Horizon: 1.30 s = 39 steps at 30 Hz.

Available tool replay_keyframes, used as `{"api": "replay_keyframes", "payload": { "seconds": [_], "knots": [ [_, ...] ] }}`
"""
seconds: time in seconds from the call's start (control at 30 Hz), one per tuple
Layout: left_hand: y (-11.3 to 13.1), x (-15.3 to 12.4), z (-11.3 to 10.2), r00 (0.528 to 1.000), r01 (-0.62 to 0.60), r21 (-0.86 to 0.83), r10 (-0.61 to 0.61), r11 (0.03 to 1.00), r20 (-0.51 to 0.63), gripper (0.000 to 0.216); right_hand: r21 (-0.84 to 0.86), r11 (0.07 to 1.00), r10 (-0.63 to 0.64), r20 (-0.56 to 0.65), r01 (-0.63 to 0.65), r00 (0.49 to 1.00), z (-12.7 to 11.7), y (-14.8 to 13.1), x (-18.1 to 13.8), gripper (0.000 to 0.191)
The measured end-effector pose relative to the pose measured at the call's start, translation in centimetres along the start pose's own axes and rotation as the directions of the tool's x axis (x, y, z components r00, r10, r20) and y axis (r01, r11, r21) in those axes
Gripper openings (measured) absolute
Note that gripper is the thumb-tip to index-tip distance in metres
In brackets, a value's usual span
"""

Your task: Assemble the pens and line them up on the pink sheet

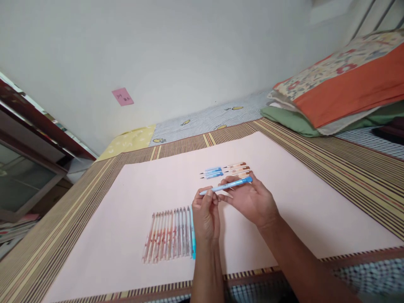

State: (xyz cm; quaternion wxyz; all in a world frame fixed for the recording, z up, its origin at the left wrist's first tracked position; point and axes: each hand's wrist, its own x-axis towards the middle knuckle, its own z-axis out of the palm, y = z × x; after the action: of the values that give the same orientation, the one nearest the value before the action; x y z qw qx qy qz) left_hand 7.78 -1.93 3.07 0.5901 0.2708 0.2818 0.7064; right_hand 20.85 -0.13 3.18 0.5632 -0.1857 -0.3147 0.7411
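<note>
Blue pen (pixel 227 184) sat level at frame centre, just above pink sheet (pixel 126 202). Tip end pinched by left hand (pixel 205 215); barrel near cap end gripped by right hand (pixel 251 203). Both hands clamped on same pen. Lower centre: row of pens (pixel 170 232) lay side by side, just beside left hand. Upper centre: small group of pens (pixel 224 170) on sheet. Risk, as judged: thin pinch at tip could slip, pen dropping onto row and scattering it; left wrist could nudge outermost one.
</note>
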Motion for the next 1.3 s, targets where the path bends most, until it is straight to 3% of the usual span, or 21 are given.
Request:
{"api": "replay_keyframes", "payload": {
  "seconds": [0.17,0.3,0.4,0.5,0.63,0.7,0.87,0.93,1.0,1.1,1.17,1.3],
  "knots": [
    [0.2,0.1,-0.1,0.999,0.014,-0.027,-0.013,1.000,0.035,0.018,0.031,0.999,-0.039,0.050,0.038,0.998,0.1,0.2,-0.1,0.050],
    [0.3,0.2,-0.4,0.999,0.003,0.003,-0.003,1.000,0.032,0.018,0.053,0.998,-0.033,0.131,0.026,0.991,-0.1,-0.1,-0.5,0.056],
    [0.6,0.3,-0.8,0.999,-0.010,0.049,0.008,0.999,0.035,0.018,0.016,1.000,-0.011,0.090,0.010,0.996,-0.6,-0.4,-0.5,0.067],
    [0.8,0.6,-1.2,1.000,-0.018,0.111,0.015,0.994,0.022,0.020,-0.185,0.983,0.007,0.004,-0.006,1.000,-1.3,-0.7,-0.4,0.061],
    [0.9,0.9,-1.7,0.999,0.001,0.211,-0.008,0.977,0.031,0.022,-0.618,0.783,0.052,-0.043,-0.067,0.998,-1.5,-0.8,-0.4,0.036],
    [0.8,1.0,-2.0,0.999,0.020,0.285,-0.032,0.958,0.037,0.025,-0.723,0.686,0.095,-0.025,-0.084,0.995,-1.2,-0.6,-0.5,0.030],
    [1.5,1.4,-2.8,0.995,0.097,0.440,-0.104,0.893,-0.009,0.035,-0.748,0.662,0.124,0.051,-0.044,0.991,-0.3,0.6,-0.4,0.024],
    [2.7,1.6,-3.3,0.994,0.087,0.481,-0.045,0.873,-0.098,0.038,-0.751,0.655,0.142,0.012,-0.085,0.990,-0.1,1.4,-0.4,0.025],
    [4.2,1.7,-3.9,0.971,0.020,0.470,0.094,0.882,-0.218,0.043,-0.766,0.623,0.185,-0.054,-0.160,0.981,-0.1,2.2,-0.6,0.024],
    [6.4,1.6,-4.8,0.890,-0.120,0.380,0.269,0.917,-0.368,0.040,-0.824,0.518,0.214,-0.138,-0.232,0.967,-0.4,3.8,-1.3,0.027],
    [7.2,1.5,-5.2,0.852,-0.171,0.331,0.308,0.928,-0.423,0.034,-0.874,0.426,0.175,-0.172,-0.232,0.969,-0.5,4.7,-1.7,0.036],
    [7.1,1.3,-5.5,0.883,-0.151,0.230,0.236,0.961,-0.406,0.030,-0.945,0.245,0.085,-0.201,-0.216,0.976,-0.5,5.9,-1.8,0.038]
  ]
}}
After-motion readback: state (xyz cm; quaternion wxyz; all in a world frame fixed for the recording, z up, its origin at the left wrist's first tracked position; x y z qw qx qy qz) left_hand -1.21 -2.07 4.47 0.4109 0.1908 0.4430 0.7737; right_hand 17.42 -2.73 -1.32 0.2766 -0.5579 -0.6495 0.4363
